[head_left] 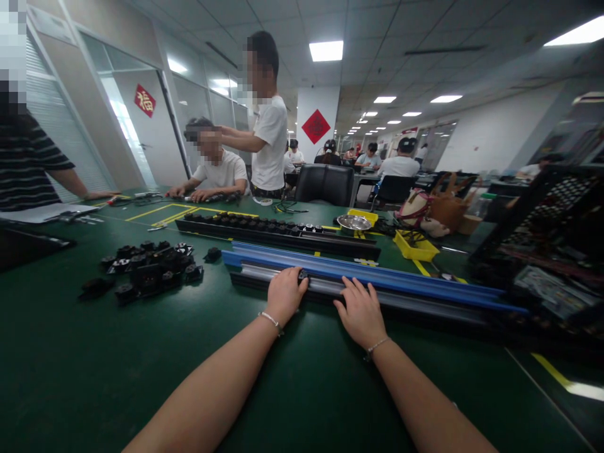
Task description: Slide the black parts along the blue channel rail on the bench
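Note:
A long black rail point(415, 306) with a shiny grey channel lies across the table in front of me. My left hand point(285, 294) is at its left part, with thumb and fingers closed on a small black part point(303, 275) that sits in the channel. Most of that part is hidden by the fingers. Farther right, my right hand point(362, 313) rests on the rail's near edge, its fingers spread and nothing in them. Just behind runs a long blue rail point(377, 274). A pile of black parts point(151, 267) lies to the left of the rails.
Beyond the blue rail stands another black rail point(274, 236) filled with several black parts. A metal bowl point(353, 222) and a yellow tray point(416, 246) are at the back right. Dark equipment point(552, 270) stands at the right. Co-workers point(217, 167) are across the green table point(141, 358).

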`<action>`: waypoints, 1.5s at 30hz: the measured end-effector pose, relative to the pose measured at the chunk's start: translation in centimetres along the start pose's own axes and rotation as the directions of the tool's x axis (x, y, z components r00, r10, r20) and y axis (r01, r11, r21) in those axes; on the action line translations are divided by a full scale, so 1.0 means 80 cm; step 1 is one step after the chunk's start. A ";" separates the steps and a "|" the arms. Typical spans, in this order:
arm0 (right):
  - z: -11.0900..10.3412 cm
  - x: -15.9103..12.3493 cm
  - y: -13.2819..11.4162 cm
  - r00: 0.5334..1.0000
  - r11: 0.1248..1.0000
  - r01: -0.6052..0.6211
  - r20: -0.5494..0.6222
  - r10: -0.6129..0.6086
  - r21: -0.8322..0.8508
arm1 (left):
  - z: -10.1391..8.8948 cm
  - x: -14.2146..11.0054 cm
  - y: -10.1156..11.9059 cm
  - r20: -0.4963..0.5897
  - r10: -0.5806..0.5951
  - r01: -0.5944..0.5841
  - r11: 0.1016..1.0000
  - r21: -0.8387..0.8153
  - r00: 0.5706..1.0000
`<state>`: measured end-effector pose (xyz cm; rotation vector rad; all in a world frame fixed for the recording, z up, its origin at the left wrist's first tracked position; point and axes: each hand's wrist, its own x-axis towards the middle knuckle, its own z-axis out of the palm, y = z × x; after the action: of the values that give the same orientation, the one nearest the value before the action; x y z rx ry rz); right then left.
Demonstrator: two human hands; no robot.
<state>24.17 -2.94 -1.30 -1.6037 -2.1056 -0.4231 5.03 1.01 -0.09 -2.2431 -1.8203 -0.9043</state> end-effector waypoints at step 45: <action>0.006 -0.001 0.003 0.999 0.999 0.038 -0.022 -0.038 -0.012 | -0.012 -0.002 -0.010 -0.023 -0.110 0.109 0.993 -0.048 0.994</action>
<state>24.36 -2.67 -1.78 -1.5601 -2.1235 -0.4644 3.92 0.72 0.37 -2.1657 -1.9475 -0.9993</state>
